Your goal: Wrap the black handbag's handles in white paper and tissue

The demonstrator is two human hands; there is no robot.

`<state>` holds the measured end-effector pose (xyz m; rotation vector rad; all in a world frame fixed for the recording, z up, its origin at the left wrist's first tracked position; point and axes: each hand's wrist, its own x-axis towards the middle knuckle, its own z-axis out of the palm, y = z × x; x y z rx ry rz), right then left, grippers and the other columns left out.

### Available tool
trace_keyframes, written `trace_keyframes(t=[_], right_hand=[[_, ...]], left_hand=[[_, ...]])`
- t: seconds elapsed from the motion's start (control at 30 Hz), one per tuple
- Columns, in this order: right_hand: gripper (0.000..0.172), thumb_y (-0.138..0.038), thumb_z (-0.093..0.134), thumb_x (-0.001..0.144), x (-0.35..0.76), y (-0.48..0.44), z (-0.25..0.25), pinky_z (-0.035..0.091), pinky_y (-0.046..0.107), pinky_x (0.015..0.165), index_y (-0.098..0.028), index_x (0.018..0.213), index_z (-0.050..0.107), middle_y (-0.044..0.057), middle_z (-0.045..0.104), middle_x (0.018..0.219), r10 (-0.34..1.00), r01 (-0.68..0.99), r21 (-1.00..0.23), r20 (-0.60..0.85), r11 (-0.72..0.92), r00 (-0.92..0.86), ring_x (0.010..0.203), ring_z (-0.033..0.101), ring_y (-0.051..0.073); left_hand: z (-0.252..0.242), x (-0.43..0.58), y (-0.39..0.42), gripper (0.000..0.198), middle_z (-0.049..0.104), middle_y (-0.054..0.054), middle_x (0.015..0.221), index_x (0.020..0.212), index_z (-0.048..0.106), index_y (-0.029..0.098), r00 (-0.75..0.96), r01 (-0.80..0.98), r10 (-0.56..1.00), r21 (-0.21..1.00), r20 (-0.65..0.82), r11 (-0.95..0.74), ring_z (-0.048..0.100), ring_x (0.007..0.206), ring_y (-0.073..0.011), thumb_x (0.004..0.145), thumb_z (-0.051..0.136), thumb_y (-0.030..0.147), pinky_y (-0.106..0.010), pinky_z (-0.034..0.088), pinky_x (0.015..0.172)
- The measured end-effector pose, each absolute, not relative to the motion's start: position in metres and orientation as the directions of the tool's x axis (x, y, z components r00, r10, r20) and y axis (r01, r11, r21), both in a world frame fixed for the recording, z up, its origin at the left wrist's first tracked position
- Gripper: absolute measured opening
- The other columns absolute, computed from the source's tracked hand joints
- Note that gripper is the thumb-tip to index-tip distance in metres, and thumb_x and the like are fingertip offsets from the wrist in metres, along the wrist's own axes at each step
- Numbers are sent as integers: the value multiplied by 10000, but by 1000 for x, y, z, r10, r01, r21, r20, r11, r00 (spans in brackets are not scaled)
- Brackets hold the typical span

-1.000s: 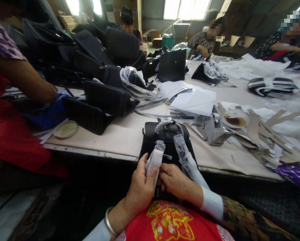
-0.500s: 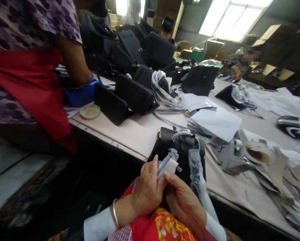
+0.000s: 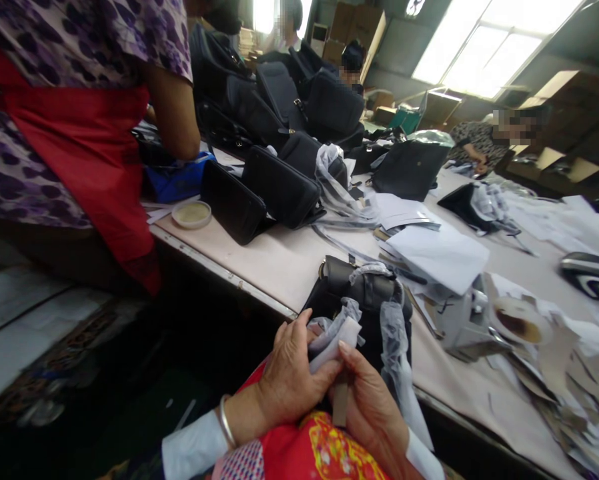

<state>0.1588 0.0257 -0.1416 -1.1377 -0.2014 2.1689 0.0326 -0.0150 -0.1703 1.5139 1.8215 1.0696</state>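
A black handbag (image 3: 352, 293) hangs over the table's near edge onto my lap, its handle wrapped in thin white foam. My left hand (image 3: 289, 377) is closed around a folded end of the white foam wrap (image 3: 335, 331), thumb pressing on it. My right hand (image 3: 369, 407) is closed beside it, fingertips pinching the same wrap, with a narrow brown strip (image 3: 340, 402) lying against its fingers. A second foam-wrapped strap (image 3: 394, 347) trails down to my right wrist.
A person in a red apron (image 3: 79, 133) stands at the left by the table edge (image 3: 224, 273). Black bags (image 3: 274, 180) pile up behind a small round dish (image 3: 192, 213). White paper sheets (image 3: 437, 250), a grey tool (image 3: 462, 323) and cardboard scraps (image 3: 554, 353) lie right. Other people sit far back.
The view has swung left and closer to the apron-wearing person. My hands have kept working the foam wrap; the brown strip now shows in my right hand.
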Motion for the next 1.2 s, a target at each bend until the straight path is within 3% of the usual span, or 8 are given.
trace_keyframes(t=[0.27,0.5,0.63,0.73,0.83,0.97,1.07,1.2], right_hand=[[247,-321,854,699,163,26,-139,546,427,1040,-185,877,750,68,782,951,647,-461,-462,-629,-757,-432,1128,690,286],[274,-296,833,738,166,27,-146,530,425,1068,-173,968,748,73,776,1022,639,-502,-415,-621,-759,-454,1192,657,278],[249,-292,822,751,165,27,-149,516,425,1079,-179,963,755,72,772,1050,648,-522,-402,-595,-752,-475,1204,644,273],[255,-350,815,767,169,28,-144,542,404,1023,-183,953,763,69,767,1043,653,-473,-452,-563,-757,-506,1146,662,266],[311,-382,816,780,181,31,-132,564,332,916,-177,1008,761,66,755,1062,644,-287,-599,-547,-748,-535,1046,682,232],[408,-355,706,871,206,36,-123,540,261,660,-164,1231,692,89,729,1103,639,218,-831,-538,-512,-550,897,679,199],[470,-319,604,920,222,34,-123,495,277,552,-179,1369,597,56,728,900,701,549,-802,-532,-237,-475,666,645,178],[338,-282,602,935,231,33,-109,525,317,680,-249,1265,664,37,725,903,736,654,-752,-400,76,-546,700,656,187]], left_hand=[[-154,32,-16,703,637,-171,1235,1315,463,156,-273,412,962,904,7,110,602,1190,-348,781,796,469,-534,468,1046],[-156,29,-14,602,661,-94,1146,1177,575,218,-297,288,953,947,-52,141,621,1108,-312,691,881,398,-460,494,985],[-161,29,-12,397,660,-64,1062,968,646,210,-306,229,952,970,-13,87,612,1025,-269,693,881,373,-393,491,944],[-159,31,-11,372,673,-48,993,970,668,196,-305,125,949,985,-79,123,613,925,-227,728,856,408,-329,499,850],[-153,33,-10,335,677,-15,878,958,682,188,-267,40,950,983,-163,180,596,812,-189,778,808,440,-280,480,730],[-147,31,-8,277,695,2,878,963,679,183,-240,0,950,978,-200,206,607,802,-181,768,799,337,-273,479,719],[-147,30,-6,265,708,-8,900,985,681,180,-226,12,952,976,-208,216,624,823,-194,790,780,329,-289,495,738],[-149,29,-6,284,717,-37,953,1034,700,176,-215,124,961,971,-175,205,642,876,-224,815,768,344,-313,508,775]])
